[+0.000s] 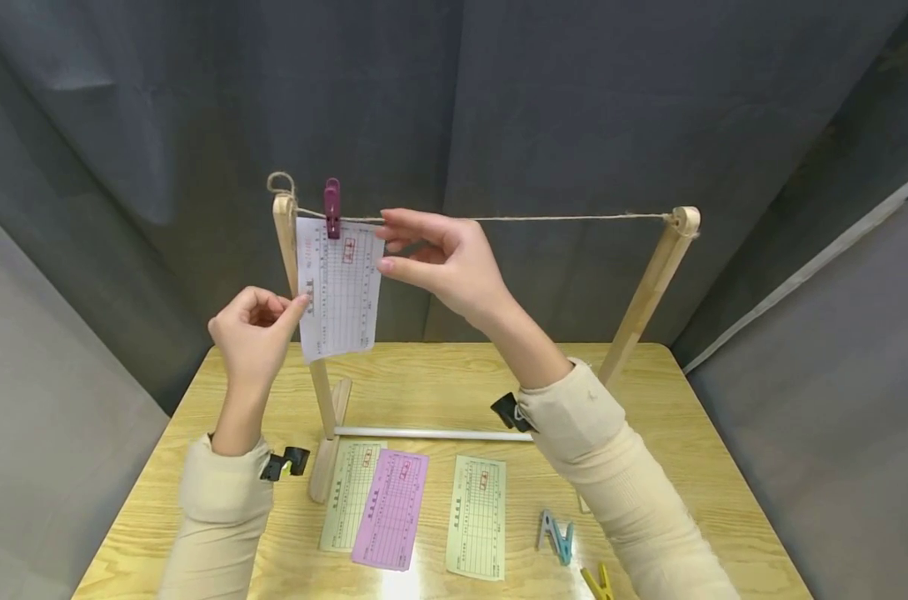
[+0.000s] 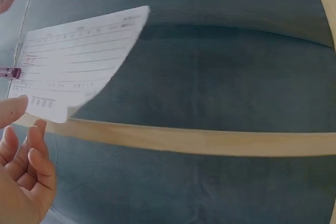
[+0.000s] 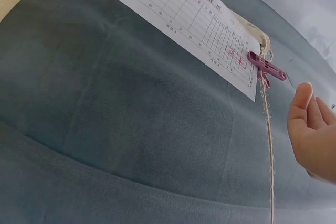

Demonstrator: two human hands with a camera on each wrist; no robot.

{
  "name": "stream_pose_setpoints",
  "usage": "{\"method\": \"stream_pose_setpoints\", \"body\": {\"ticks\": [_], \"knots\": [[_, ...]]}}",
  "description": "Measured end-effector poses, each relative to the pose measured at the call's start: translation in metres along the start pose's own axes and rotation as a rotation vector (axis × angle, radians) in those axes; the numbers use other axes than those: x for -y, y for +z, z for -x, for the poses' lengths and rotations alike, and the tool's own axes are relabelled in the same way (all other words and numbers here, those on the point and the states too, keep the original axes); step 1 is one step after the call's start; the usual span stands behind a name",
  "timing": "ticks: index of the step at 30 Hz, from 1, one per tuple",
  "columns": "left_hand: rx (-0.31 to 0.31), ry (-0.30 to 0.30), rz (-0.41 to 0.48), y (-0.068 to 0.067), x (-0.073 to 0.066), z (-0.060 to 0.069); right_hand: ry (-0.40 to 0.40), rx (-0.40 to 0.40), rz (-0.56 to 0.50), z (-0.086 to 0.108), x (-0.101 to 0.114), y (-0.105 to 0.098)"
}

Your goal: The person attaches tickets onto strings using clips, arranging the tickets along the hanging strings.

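Observation:
A white printed slip (image 1: 340, 292) hangs from the twine line (image 1: 566, 218), with a purple clothespin (image 1: 332, 208) clamped over its top edge. At the slip's left edge is my left hand (image 1: 253, 333); its thumb tip overlaps the paper, and a gap shows between thumb and forefinger in the left wrist view (image 2: 26, 177). Close to the slip's upper right edge, my right hand (image 1: 446, 262) has its thumb and fingers spread apart. In the right wrist view, that hand (image 3: 315, 135) stands apart from both clothespin (image 3: 266, 67) and slip (image 3: 194, 24).
Wooden posts (image 1: 641, 308) hold up the line, joined low by a white rod (image 1: 431, 433). On the table (image 1: 222, 467) lie a purple slip (image 1: 391, 510), two green slips (image 1: 476, 517), a grey-and-teal clothespin (image 1: 556, 537) and a yellow clothespin (image 1: 596, 583). Dark curtain (image 1: 574, 108) stands behind.

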State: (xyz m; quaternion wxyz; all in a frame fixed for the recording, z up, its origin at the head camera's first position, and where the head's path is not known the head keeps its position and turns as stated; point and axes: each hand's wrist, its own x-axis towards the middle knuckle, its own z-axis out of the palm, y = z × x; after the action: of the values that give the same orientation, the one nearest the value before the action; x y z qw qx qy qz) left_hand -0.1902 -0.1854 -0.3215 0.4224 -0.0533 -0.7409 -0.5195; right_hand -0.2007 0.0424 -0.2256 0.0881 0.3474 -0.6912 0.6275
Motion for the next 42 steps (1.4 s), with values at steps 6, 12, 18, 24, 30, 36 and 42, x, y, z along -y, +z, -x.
{"method": "stream_pose_setpoints", "body": {"ticks": [6,12,18,24,30,36,42], "knots": [[0.032,0.004,-0.037,-0.008,0.007,0.017,-0.005,0.015,-0.001,0.019,-0.004,-0.006],[0.089,-0.005,-0.063,-0.013,0.011,0.033,0.008,0.015,-0.011,0.04,-0.013,-0.014],[0.122,0.016,-0.059,-0.016,-0.005,0.051,0.04,-0.001,-0.003,0.06,-0.021,-0.024],[0.193,0.06,-0.029,-0.014,-0.032,0.07,0.069,-0.012,0.023,0.082,-0.028,-0.036],[0.276,0.066,-0.029,-0.007,-0.034,0.086,0.113,-0.021,0.061,0.102,-0.04,-0.05],[0.375,0.061,0.03,0.0,-0.027,0.099,0.148,-0.026,0.097,0.124,-0.055,-0.067],[0.468,0.018,0.092,0.008,-0.019,0.117,0.192,0.002,0.114,0.147,-0.072,-0.079]]}}
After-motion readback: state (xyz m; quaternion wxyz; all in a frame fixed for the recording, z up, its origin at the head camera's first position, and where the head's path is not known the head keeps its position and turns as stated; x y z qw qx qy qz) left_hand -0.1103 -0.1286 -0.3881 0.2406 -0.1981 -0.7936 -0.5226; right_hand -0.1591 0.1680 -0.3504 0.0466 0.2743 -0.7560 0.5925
